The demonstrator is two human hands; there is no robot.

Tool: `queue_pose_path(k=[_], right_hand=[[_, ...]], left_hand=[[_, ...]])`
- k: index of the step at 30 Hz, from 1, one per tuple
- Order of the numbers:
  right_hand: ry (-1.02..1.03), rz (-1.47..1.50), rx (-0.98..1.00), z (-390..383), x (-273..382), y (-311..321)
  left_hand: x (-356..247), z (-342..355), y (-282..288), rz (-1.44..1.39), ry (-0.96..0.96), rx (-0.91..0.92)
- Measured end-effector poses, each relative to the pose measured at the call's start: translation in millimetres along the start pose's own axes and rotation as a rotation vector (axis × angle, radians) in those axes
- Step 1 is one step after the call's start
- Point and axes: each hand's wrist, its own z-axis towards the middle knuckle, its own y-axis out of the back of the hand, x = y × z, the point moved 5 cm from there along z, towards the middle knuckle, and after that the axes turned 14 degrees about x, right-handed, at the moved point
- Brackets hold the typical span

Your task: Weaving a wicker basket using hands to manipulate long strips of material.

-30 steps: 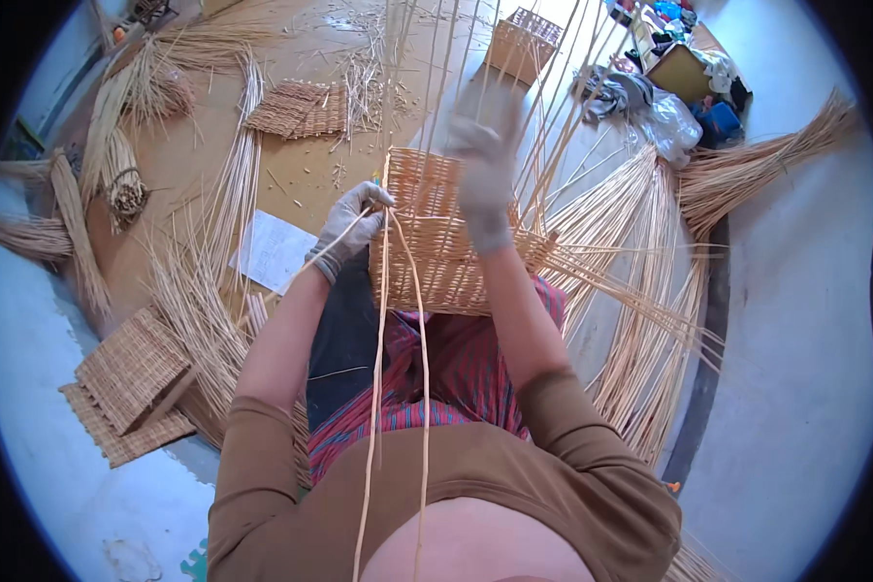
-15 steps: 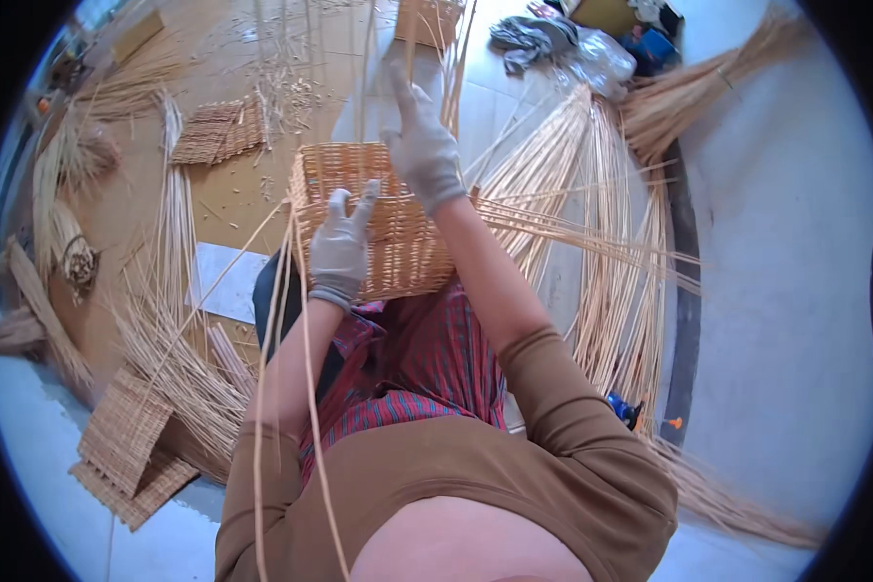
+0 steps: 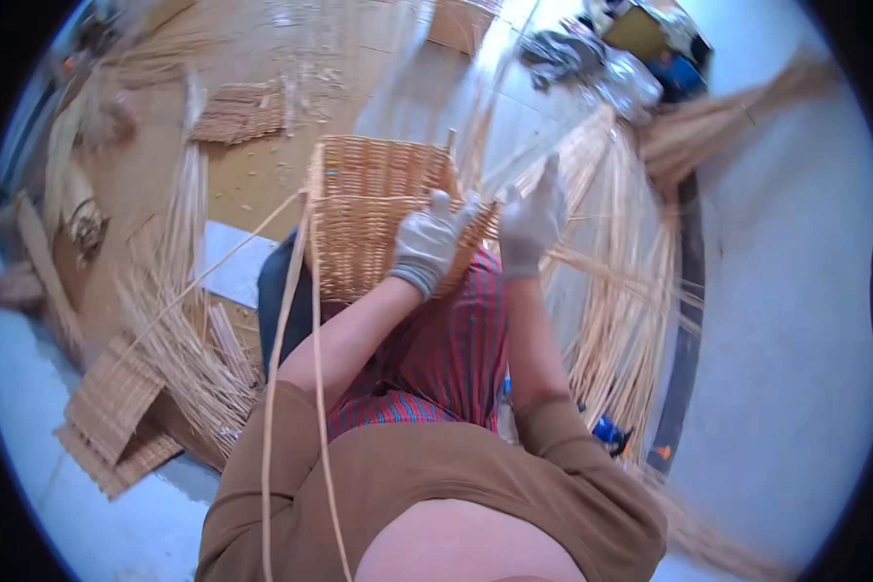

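A squarish woven wicker basket [image 3: 359,233] rests on my lap, its open side facing up and away from me. My left hand [image 3: 429,241], in a light grey glove, is closed on the basket's right part, thumb and forefinger at the weave. Just right of the basket is my gloved right hand [image 3: 533,228], raised and smeared by motion. Whether it holds a strand I cannot make out. Long pale strands [image 3: 286,320] hang from the basket's left corner toward me, and blurred upright strands [image 3: 475,136] stand beyond its right side.
Bundles of long cane strands [image 3: 621,320] lie on the floor at right, with more loose strands [image 3: 189,359] at left. Woven panels [image 3: 116,398] lie at lower left and another panel [image 3: 242,112] at upper left. Plastic bags [image 3: 630,87] sit at the far right, beside the wall.
My right hand has moved from the basket's far rim down and right. My left hand has shifted right along the basket. The basket now sits more open to view.
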Motion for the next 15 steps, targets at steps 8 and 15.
queue_pose_path(k=[8, 15], right_hand=[[-0.029, 0.385, 0.100, -33.1, 24.3, -3.5], [0.468, 0.743, 0.435, -56.2, 196.7, 52.3]], left_hand=[[65.8, -79.0, 6.7, -0.819, -0.209, -0.429], [157.2, -123.5, 13.7, -0.656, 0.235, -0.770]])
